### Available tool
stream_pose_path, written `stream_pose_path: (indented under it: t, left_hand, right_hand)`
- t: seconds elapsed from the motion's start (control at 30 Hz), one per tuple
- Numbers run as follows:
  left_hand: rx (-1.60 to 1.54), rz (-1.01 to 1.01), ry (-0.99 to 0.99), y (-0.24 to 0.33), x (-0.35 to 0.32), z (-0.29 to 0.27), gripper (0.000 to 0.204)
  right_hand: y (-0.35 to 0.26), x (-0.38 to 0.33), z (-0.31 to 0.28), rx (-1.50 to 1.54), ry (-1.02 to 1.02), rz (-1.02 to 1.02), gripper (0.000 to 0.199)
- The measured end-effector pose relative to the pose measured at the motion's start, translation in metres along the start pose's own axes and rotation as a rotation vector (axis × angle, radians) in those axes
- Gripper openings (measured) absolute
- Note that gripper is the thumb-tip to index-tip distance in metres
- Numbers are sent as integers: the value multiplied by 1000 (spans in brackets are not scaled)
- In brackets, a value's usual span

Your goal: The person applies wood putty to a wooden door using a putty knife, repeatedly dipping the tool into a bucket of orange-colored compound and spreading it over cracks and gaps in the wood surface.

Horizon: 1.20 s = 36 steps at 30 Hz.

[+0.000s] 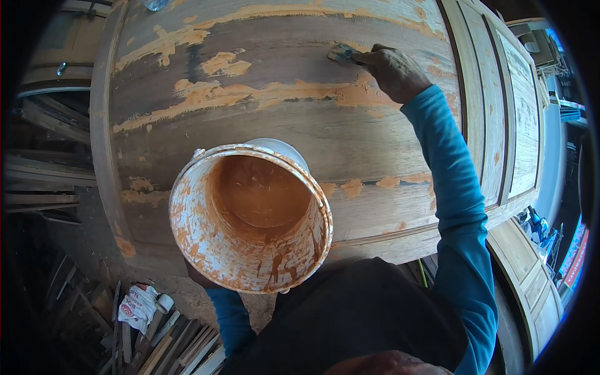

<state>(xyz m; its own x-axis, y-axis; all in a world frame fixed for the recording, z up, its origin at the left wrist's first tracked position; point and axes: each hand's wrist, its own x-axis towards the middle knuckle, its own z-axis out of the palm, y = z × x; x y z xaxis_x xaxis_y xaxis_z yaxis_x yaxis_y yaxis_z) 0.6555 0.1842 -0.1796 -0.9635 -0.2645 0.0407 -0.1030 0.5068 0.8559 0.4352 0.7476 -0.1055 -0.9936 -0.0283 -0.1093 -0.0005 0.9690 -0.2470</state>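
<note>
My right hand point(395, 72) is closed round a small flat putty knife point(341, 52), its blade against the wooden panel point(275, 122). Uneven streaks of orange-brown filler point(215, 94) run along the panel's seams. Nearer to me, a white bucket point(250, 265) leans with its mouth toward me, its inner wall smeared with the same filler. A pool of orange-brown paste point(259, 194) lies inside it. My left hand point(199, 275) holds the bucket from its lower left side; most of that hand and its fingers are hidden behind it.
Another panelled wooden piece point(525, 119) stands along the right side. Offcuts of wood point(169, 344) lie piled on the floor at lower left, beside a white printed sack point(139, 306). More boards point(47, 172) are stacked at the left. A clear plastic item point(155, 4) sits at the panel's far edge.
</note>
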Motion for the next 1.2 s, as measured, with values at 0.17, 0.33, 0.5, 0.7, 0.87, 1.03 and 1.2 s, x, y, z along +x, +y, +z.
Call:
stream_pose_path:
  t: [0.17, 0.33, 0.5, 0.7, 0.87, 1.03, 1.2]
  left_hand:
    - [-32, -26, -11, -4, -3, -4, 39]
    - [-97, -55, -31, -11, -3, -5, 40]
    - [-224, -133, 17, -17, -3, -2, 51]
    - [59, 34, -58, -6, 0, -6, 51]
    - [44, 76, -87, -4, 4, 1, 46]
    - [-6, 247, -98, 30, 13, 11, 45]
    - [238, 269, -147, 11, 14, -6, 40]
  right_hand:
    - [67, -36, -26, -221, 0, -67, 28]
    - [68, -46, -43, -238, 88, -49, 25]
    - [4, -23, -18, -133, 166, -153, 25]
    - [56, -70, -30, -248, 31, 125, 24]
    - [93, -164, -24, 171, 169, 265, 31]
    - [47, -236, 3, 780, 199, 632, 41]
    - [14, -275, 17, 999, 250, 635, 44]
